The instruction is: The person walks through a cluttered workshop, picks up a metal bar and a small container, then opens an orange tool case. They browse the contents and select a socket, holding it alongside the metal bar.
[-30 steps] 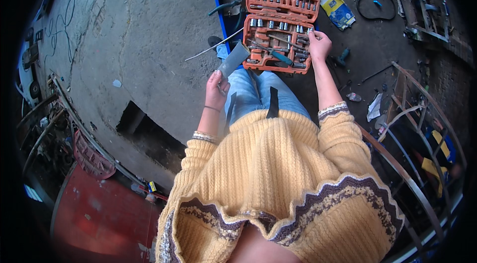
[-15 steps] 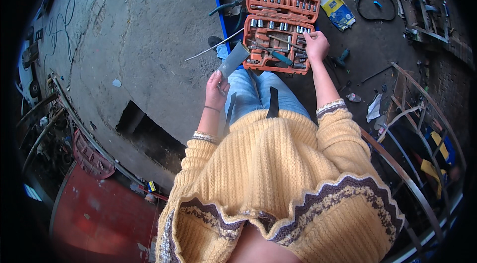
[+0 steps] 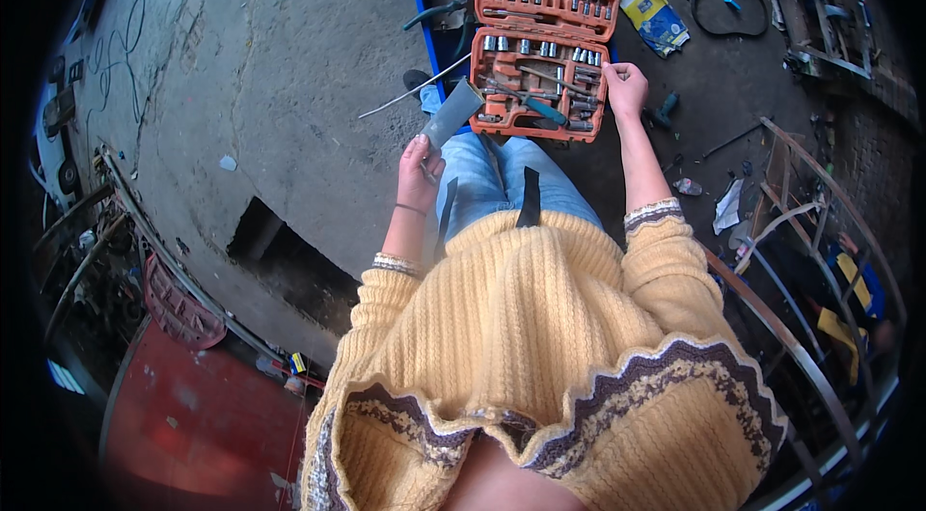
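Note:
My left hand [image 3: 419, 173] is closed round the lower end of a flat grey strip [image 3: 452, 115], which tilts up to the left edge of an orange socket set case [image 3: 540, 132]. The case lies open, with rows of silver sockets [image 3: 585, 56] in the lower tray and more in the lid. Across the tray lies a teal-handled tool [image 3: 544, 112]. My right hand [image 3: 628, 90] is at the tray's right edge, fingers curled together; whatever they may hold is hidden.
The case rests on a blue tray [image 3: 421, 0] holding pliers [image 3: 434, 13]. A thin rod [image 3: 410, 89] sticks out leftward. Right of the case lie a yellow and blue packet [image 3: 654, 21] and a black belt [image 3: 694, 13]. A dark floor pit [image 3: 289, 250] opens at left.
My right hand has moved a little to the right, from over the tray's sockets to its outer edge. The left hand and grey strip have stayed nearly still.

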